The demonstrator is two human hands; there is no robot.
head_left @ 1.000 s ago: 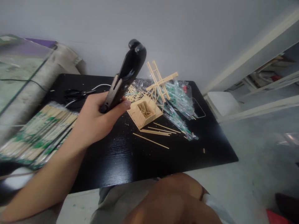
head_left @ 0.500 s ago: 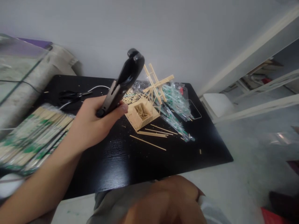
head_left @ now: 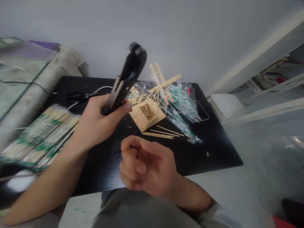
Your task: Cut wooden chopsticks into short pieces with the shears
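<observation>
Upright in my left hand (head_left: 97, 122) is a black-handled hand tool with grey metal parts (head_left: 128, 76); its exact kind is unclear. My fingers wrap round its lower, metal end. My right hand (head_left: 149, 164) hovers over the table's front edge, its fingers curled in toward the palm and nothing visible in them. Beyond it, a windmill-like model made of thin sticks (head_left: 163, 84) has crossed sails. A square wooden base (head_left: 137, 118) carries an open box (head_left: 153, 117) with short stick pieces inside. Several loose sticks (head_left: 159, 135) lie in front of the base.
The black table (head_left: 199, 158) also bears packs of wrapped chopsticks (head_left: 40, 136), black scissors (head_left: 77, 96), a heap of cut stick pieces (head_left: 135, 96) and clear plastic wrappers (head_left: 182, 101). A white stool (head_left: 226, 104) stands off to the right, and a grey wall (head_left: 178, 38) rises behind.
My right hand has risen from a blur near my lap to above the table's front edge, curling its fingers. My left hand still holds the tool upright. The view has shifted slightly.
</observation>
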